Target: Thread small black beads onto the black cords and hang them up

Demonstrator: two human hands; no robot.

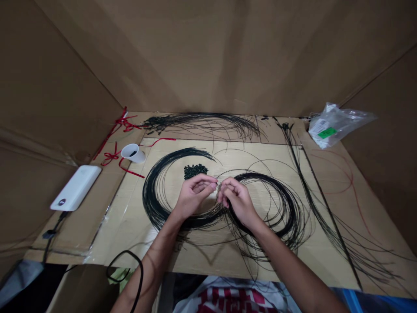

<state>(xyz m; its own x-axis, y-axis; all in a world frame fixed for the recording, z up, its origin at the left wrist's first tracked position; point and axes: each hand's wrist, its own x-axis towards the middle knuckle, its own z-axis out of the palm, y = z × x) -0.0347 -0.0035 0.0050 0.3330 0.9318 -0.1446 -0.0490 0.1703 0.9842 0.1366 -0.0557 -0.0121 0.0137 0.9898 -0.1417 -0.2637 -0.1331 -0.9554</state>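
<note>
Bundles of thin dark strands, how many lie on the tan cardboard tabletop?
4: a C-shaped bundle left of centre, a round coil right of centre, a long bundle along the back, a straighter bundle farther right. Overlaps could hide more.

Hemmed in on three sides now, the desk (81, 230) is covered in brown cardboard, with a paler sheet (130, 230) laid across its middle. The broad back wall (182, 56) is crossed by soft upright shadows; the left wall (48, 87) and right wall (387, 104) are left dimly lit.
</note>
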